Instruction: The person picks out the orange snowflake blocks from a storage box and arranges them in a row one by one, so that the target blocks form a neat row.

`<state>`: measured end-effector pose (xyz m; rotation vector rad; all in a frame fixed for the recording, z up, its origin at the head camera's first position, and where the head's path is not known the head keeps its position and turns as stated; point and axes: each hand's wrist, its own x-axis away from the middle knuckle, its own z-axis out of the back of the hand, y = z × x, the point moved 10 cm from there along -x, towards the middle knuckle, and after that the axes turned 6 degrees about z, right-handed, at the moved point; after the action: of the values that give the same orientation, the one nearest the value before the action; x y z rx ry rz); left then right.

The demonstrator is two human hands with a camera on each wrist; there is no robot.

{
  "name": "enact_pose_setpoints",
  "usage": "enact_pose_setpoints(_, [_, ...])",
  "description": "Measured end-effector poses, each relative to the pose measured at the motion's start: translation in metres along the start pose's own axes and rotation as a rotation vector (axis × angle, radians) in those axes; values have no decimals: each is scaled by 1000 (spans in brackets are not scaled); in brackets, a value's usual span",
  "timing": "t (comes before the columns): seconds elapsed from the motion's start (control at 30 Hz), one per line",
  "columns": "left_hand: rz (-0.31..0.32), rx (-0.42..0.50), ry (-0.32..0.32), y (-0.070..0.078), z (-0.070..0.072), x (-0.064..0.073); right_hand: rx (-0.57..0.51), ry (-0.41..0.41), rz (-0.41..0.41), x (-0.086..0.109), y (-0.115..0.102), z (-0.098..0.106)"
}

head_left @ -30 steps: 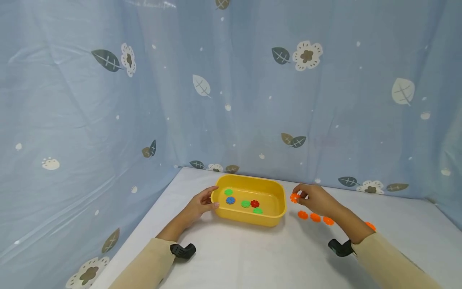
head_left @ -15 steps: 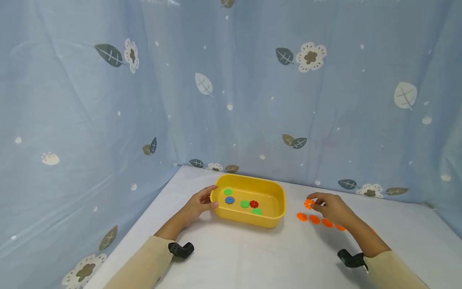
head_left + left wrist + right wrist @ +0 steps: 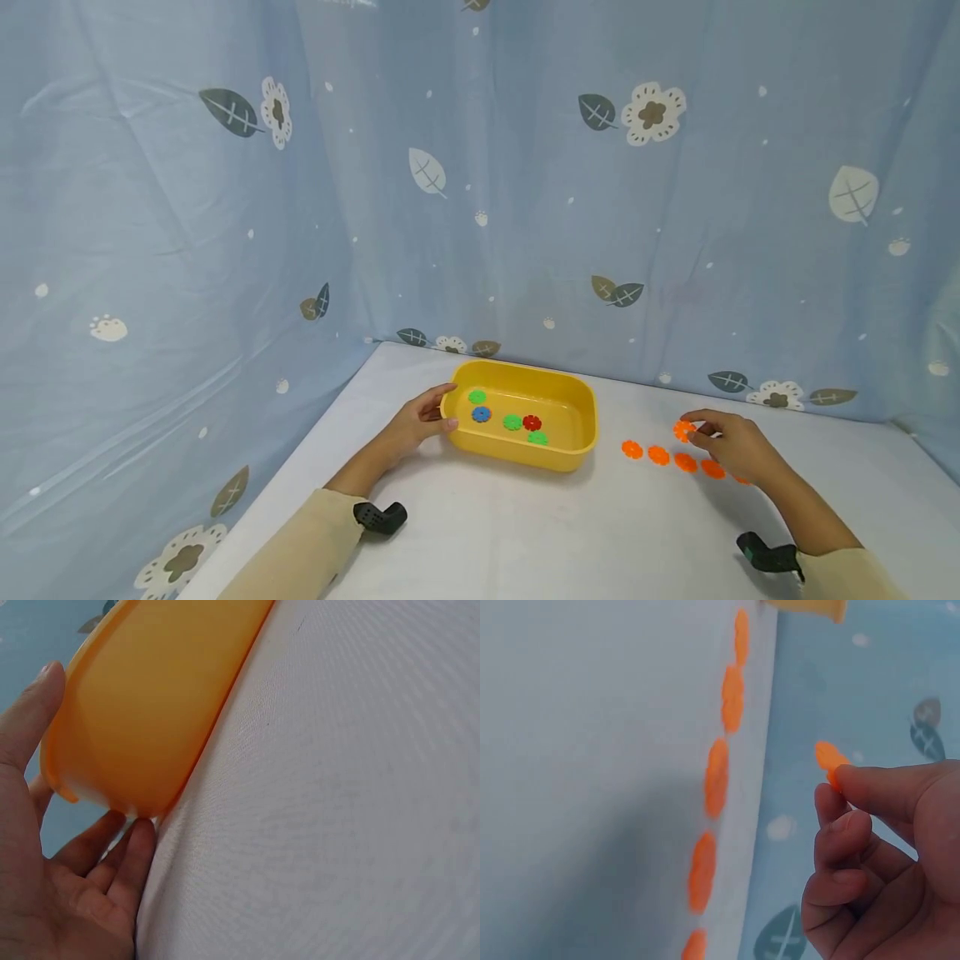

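My left hand (image 3: 407,425) holds the left end of a yellow plastic basin (image 3: 517,452). In the left wrist view its thumb and fingers (image 3: 133,862) touch the wall from opposite sides. Flat snowflake discs lie inside the basin: green (image 3: 477,397), blue (image 3: 482,414) and red (image 3: 532,422). My right hand (image 3: 741,446) pinches an orange snowflake disc (image 3: 682,430) between thumb and fingertips, raised above the table. Below it, several orange discs (image 3: 658,455) lie in a row on the cloth, the rightmost partly hidden by the hand.
A white cloth (image 3: 525,533) covers the table. Blue patterned curtains (image 3: 525,167) stand close behind it and along its left side. Each wrist carries a small black camera mount (image 3: 380,518).
My right hand has moved to the right with the orange disc, away from the basin and along the row. The left hand stays at the basin's end.
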<state>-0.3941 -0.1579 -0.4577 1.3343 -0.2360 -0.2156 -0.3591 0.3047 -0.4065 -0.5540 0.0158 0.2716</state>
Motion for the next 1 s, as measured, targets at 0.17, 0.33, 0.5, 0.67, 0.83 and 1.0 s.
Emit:
enact_pose_setpoints(0.17, [10, 5, -15, 0, 0, 1, 4, 12, -64, 8, 21, 8])
enact_pose_setpoints(0.33, [29, 8, -28, 11, 0, 9, -17, 15, -101, 12, 42, 10])
enact_pose_setpoints(0.5, [26, -6, -18, 30, -1, 24, 0, 10, -123, 14, 57, 10])
enact_pose_setpoints(0.67, [27, -7, -16, 33, -3, 26, -6, -11, -149, 18, 65, 7])
enact_pose_setpoints(0.83, [24, 14, -33, 30, -4, 20, -21, -19, -168, 21, 69, 11])
enact_pose_setpoints(1.0, [6, 9, -19, 10, -4, 4, -31, -17, -206, 30, 81, 20])
